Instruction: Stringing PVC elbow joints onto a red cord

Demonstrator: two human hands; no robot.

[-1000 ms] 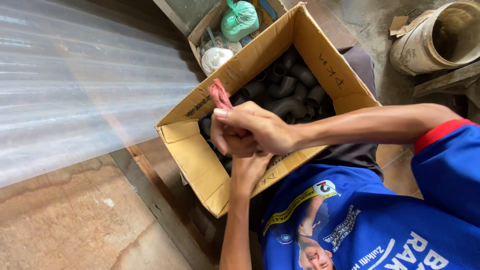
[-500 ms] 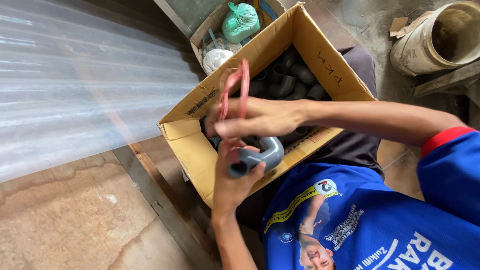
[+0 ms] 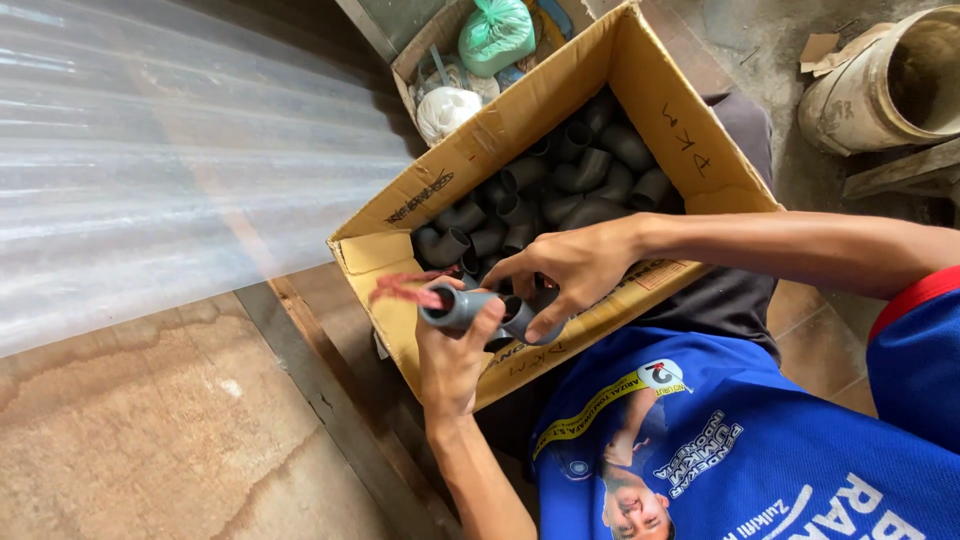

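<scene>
A: Changes since half a second ago?
B: Red string no longer stretched up in a loop; now bunched low at the grey elbow fitting. Right hand dropped from the string onto the fitting.
A: Left hand?
B: Turned, fitting now lying sideways.

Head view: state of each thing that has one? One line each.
cardboard box: open, flaps up, filled with grey elbows
grey pipe elbow: out of the box, held
left hand: gripping the elbow
right hand: fingertips on the elbow
red band: at the elbow's end
green bag: tied shut
</scene>
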